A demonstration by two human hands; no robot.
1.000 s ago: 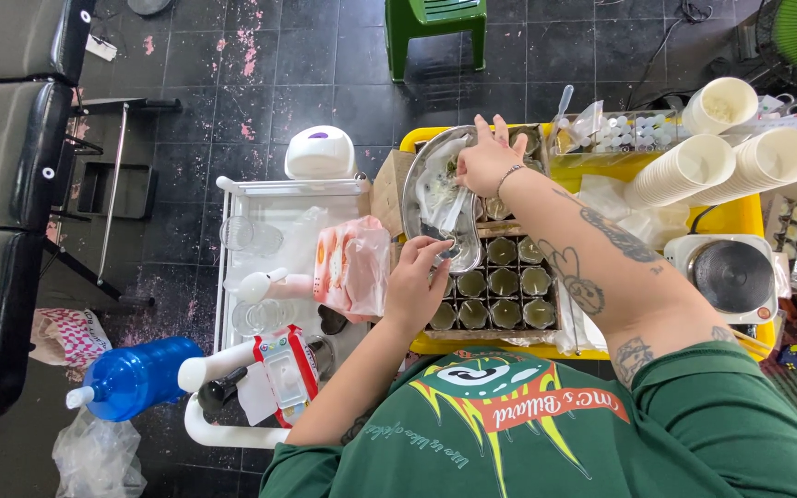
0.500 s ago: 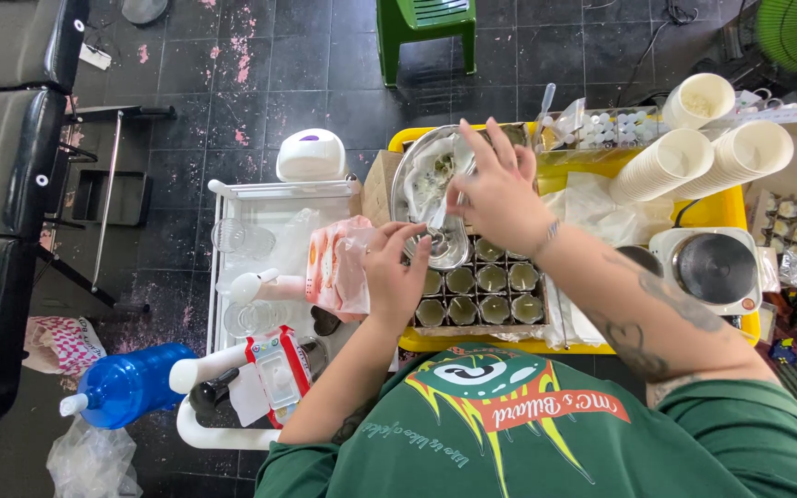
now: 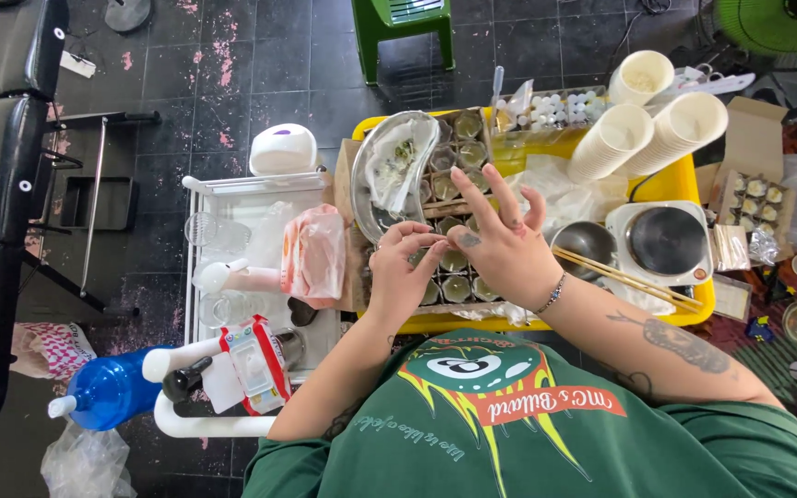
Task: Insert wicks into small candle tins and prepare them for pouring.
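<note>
Head view: both hands are seen meeting over a grid of small round cups (image 3: pixel 455 287) filled with pale greenish wax, set in a shallow box on a yellow table (image 3: pixel 666 186). The left hand (image 3: pixel 401 275) is curled, its fingertips pinched together over the near rows of cups; whatever is held there is too small to be made out. The right hand (image 3: pixel 502 242) is spread, with the longer fingers fanned toward the far side and the thumb and forefinger brought against the left fingertips. A beaded bracelet (image 3: pixel 553 294) is worn on the right wrist.

Just beyond the hands, an oval metal tray (image 3: pixel 367 189) is laid partly over the far cups, with crumpled clear plastic and bits of greenery in it. To the right, a small electric hotplate (image 3: pixel 663 242) is placed, with a metal bowl (image 3: pixel 583 243) beside it and 2 wooden sticks (image 3: pixel 627 278) laid across near them. Stacks of white paper cups (image 3: pixel 661 134) are lying on their sides at the far right.

To the left of the table, a white trolley (image 3: pixel 197 192) is stood, with a pink-and-orange packet (image 3: pixel 312 254) on it. A blue bottle (image 3: pixel 111 389) is seen at its near left corner.
</note>
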